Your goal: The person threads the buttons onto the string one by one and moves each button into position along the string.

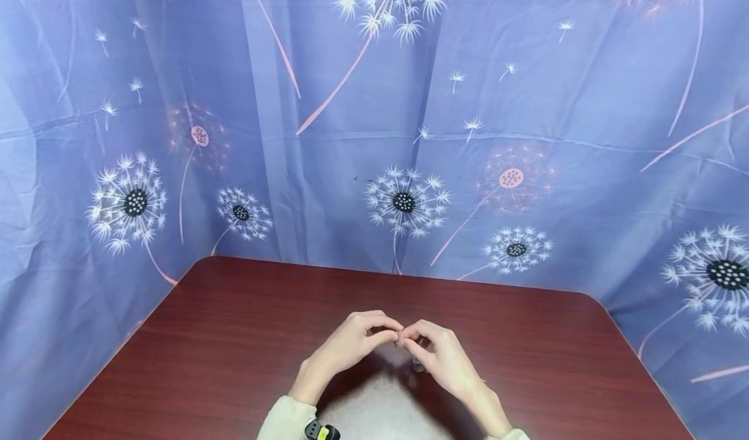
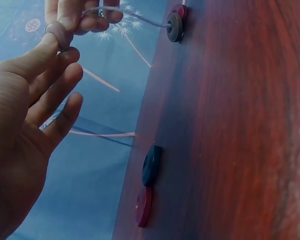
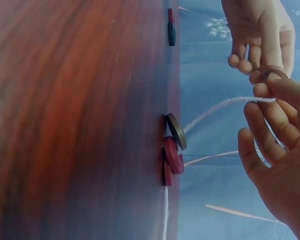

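My left hand [image 1: 345, 346] pinches a brownish round button [image 2: 60, 36] between thumb and fingertips, held up above the table. Facing it, my right hand [image 1: 441, 359] has its thumb and index finger at the same button, pinching a pale cord [image 3: 220, 104] close to it. Whether the cord passes through this button is hidden by the fingers. From the right hand the cord runs down into a dark button [image 3: 176, 131], which leans against red buttons [image 3: 173, 155] on the tabletop. More cord trails away beyond them.
Two loose buttons, a dark teal one [image 2: 151, 166] and a red one [image 2: 144, 206], lie on the reddish-brown wooden table [image 1: 234, 336]. Behind the table hangs a blue curtain [image 1: 351, 134] with a dandelion print. A dark band with a yellow-green mark [image 1: 322, 431] is at the left sleeve.
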{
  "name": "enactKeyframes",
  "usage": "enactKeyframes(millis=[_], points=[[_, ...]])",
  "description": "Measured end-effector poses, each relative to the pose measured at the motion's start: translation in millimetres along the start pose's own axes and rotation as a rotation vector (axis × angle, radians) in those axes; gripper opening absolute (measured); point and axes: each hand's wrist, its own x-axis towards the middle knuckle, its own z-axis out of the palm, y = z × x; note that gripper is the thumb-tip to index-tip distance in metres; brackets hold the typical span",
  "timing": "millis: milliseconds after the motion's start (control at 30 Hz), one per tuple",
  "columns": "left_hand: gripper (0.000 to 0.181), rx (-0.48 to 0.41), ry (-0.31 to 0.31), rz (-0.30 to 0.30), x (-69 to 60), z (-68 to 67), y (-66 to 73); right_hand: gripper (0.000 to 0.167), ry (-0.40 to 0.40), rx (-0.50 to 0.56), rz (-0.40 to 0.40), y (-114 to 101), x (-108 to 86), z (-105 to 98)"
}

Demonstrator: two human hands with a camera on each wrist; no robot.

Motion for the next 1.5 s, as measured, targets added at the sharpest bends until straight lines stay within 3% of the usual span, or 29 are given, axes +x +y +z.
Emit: enactKeyframes(millis=[267,467,700,900,1133,1500], points=[[0.01,0.01,0.053,-0.058,-1.4,-1.1,1.9,0.009,-0.016,-0.023,-0.037,0.2,1.0,0.9],[0.005,0.057,0.087,-0.034,-0.9,-0.8,2.0,0.011,-0.052,-0.004,-0.067,0.9,0.0,-0.4],[0.004,0.072,0.049,-0.037,-2.1,-0.1,1.9,0.011,-0.06,0.012,-0.024,-1.5,-1.4,0.3],[0.006,0.107,0.081,-0.014,-1.2,-0.5,0.4,0.025,-0.045,0.012,0.016,-2.9,1.0,1.8],[0.01,0.128,0.067,0.003,-0.6,-1.2,0.8,0.031,-0.034,-0.053,-0.057,-2.0,0.8,2.4],[0.01,0.181,0.082,-0.002,-1.6,-4.3,5.7,0.029,-0.032,-0.112,-0.086,-1.6,0.9,0.7]])
